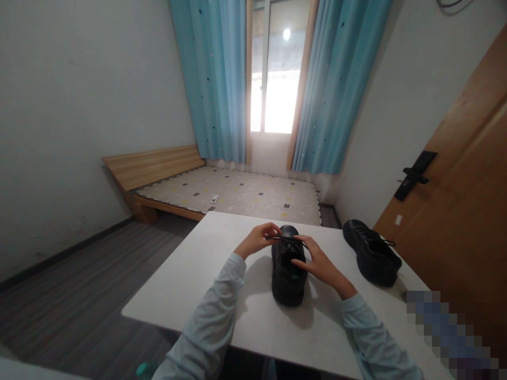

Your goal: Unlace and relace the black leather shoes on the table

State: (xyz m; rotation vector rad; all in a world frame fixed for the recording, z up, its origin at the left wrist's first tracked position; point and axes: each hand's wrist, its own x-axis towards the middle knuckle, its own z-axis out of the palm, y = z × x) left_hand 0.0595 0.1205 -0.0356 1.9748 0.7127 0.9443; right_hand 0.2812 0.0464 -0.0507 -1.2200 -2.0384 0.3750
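Note:
A black shoe [288, 287] stands upright on the white table [237, 232], its toe pointing away from me and its opening toward me. From the left, my left hand [258, 238] pinches a black shoelace [273, 237] over the front of the shoe. My right hand [319, 262] reaches in from the other side, fingers at the lacing and thumb by the opening's rim. A stretch of lace runs by its fingertips, and they seem closed on it. A second black shoe [374, 253], laced, lies toward the table's right edge.
Beyond the table is a bed [237, 192] with a patterned cover and a small white remote [214, 199]. Blue curtains [217, 79] flank a bright window. A wooden door [455, 158] with a black handle stands at right. A blurred patch covers the lower right.

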